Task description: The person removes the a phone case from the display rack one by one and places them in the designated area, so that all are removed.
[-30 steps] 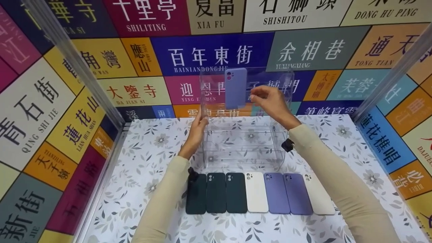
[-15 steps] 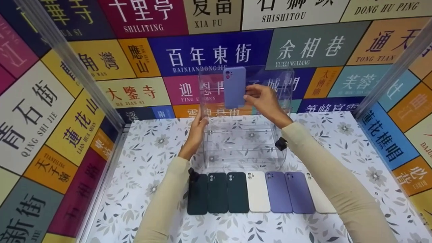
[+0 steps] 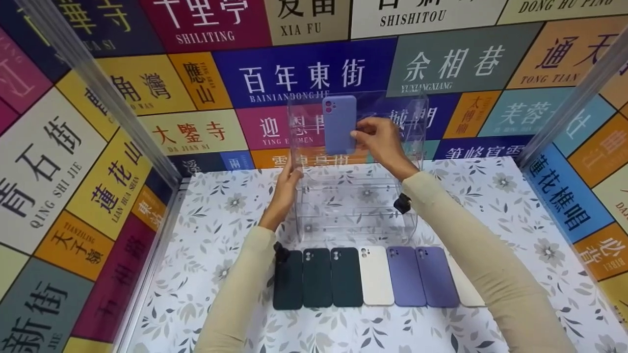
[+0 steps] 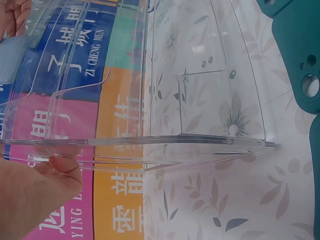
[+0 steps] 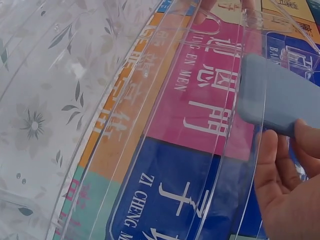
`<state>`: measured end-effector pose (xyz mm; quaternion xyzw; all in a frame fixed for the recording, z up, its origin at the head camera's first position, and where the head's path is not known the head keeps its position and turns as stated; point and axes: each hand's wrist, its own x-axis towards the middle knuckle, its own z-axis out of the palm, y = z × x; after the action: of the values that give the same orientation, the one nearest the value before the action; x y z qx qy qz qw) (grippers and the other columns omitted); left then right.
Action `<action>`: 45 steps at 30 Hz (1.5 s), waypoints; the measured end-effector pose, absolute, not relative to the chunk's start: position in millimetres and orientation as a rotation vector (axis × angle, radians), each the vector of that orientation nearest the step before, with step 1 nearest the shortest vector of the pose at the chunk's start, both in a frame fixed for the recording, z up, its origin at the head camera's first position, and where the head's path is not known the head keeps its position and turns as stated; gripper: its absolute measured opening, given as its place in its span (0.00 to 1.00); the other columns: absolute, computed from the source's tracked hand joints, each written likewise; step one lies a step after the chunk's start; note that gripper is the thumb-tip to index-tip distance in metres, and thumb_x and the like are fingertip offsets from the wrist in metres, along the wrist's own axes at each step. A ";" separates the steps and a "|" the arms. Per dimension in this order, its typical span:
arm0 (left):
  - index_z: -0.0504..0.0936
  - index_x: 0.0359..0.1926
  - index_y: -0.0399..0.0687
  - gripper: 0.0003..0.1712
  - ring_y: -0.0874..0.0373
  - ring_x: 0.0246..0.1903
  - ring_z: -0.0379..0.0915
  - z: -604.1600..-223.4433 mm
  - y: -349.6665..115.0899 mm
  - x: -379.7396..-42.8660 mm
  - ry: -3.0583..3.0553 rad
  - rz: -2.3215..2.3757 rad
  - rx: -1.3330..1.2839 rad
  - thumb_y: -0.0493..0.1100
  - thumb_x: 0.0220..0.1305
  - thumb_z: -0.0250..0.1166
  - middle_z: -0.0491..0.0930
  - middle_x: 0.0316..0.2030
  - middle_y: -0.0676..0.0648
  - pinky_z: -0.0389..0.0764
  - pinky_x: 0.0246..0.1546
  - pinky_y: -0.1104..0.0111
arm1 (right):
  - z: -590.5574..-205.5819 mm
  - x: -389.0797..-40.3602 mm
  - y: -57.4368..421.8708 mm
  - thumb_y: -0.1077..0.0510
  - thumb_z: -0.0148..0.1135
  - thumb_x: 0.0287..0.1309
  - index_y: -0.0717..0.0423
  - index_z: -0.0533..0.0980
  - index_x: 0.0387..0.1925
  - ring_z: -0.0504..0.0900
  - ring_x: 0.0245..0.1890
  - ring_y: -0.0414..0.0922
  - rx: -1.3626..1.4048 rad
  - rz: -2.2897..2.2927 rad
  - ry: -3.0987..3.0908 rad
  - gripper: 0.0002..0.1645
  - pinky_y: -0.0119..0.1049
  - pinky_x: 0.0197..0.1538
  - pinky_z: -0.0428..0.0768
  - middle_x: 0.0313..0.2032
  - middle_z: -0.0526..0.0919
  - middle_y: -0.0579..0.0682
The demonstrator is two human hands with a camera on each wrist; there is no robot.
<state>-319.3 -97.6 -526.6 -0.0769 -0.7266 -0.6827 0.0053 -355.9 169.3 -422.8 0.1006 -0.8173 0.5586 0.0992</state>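
A purple phone case [image 3: 339,122] stands upright at the top of a clear acrylic display rack [image 3: 355,215]. My right hand [image 3: 380,137] pinches the case's right edge between thumb and fingers. In the right wrist view the case looks blue-grey, with my thumb [image 5: 305,135] against its edge. My left hand [image 3: 284,191] holds the rack's left side. Its thumb [image 4: 62,164] shows by the panel edge in the left wrist view; most of its fingers are hidden there.
In front of the rack lies a row of phone cases: dark green ones [image 3: 317,278], a white one [image 3: 377,277], two purple ones [image 3: 407,277] and another white one [image 3: 463,282], partly covered by my right sleeve. Colourful sign-printed walls [image 3: 314,73] enclose the flower-patterned table [image 3: 216,211].
My right hand has moved left from beside the purple case and now pinches its right edge. The left hand stays on the rack. The view has shifted slightly.
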 end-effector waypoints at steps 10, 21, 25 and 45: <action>0.45 0.91 0.58 0.43 0.44 0.84 0.53 -527.8 -96.3 -318.6 -2.278 -2.142 -0.248 0.46 0.83 0.49 0.54 0.87 0.44 0.58 0.82 0.46 | -414.5 -341.0 178.0 0.62 0.70 0.75 0.64 0.88 0.51 0.90 0.41 0.49 0.331 1.596 -2.265 0.10 0.38 0.48 0.89 0.43 0.91 0.60; 0.44 0.91 0.65 0.42 0.47 0.86 0.47 -524.7 -97.8 -318.2 -2.273 -2.149 -0.238 0.47 0.84 0.49 0.51 0.88 0.47 0.54 0.83 0.45 | -421.1 -323.5 207.9 0.63 0.72 0.73 0.66 0.88 0.49 0.90 0.36 0.43 0.295 1.585 -2.217 0.09 0.31 0.45 0.88 0.43 0.92 0.62; 0.45 0.91 0.62 0.43 0.47 0.86 0.48 -525.6 -98.0 -318.3 -2.268 -2.151 -0.233 0.46 0.83 0.49 0.52 0.88 0.46 0.54 0.84 0.46 | -428.6 -315.4 220.0 0.64 0.72 0.72 0.68 0.88 0.50 0.90 0.36 0.43 0.270 1.580 -2.225 0.10 0.30 0.43 0.88 0.43 0.91 0.64; 0.44 0.91 0.59 0.43 0.47 0.84 0.53 -526.7 -96.1 -317.6 -2.265 -2.158 -0.233 0.45 0.83 0.49 0.52 0.88 0.44 0.58 0.82 0.48 | -461.2 -254.9 262.1 0.70 0.70 0.72 0.74 0.87 0.51 0.90 0.34 0.44 0.211 1.518 -2.324 0.11 0.29 0.42 0.87 0.43 0.91 0.69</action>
<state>-317.6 -96.1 -526.7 -0.0742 -0.7221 -0.6878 0.0023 -254.9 262.1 -461.2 0.0745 -0.8216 0.5365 0.1778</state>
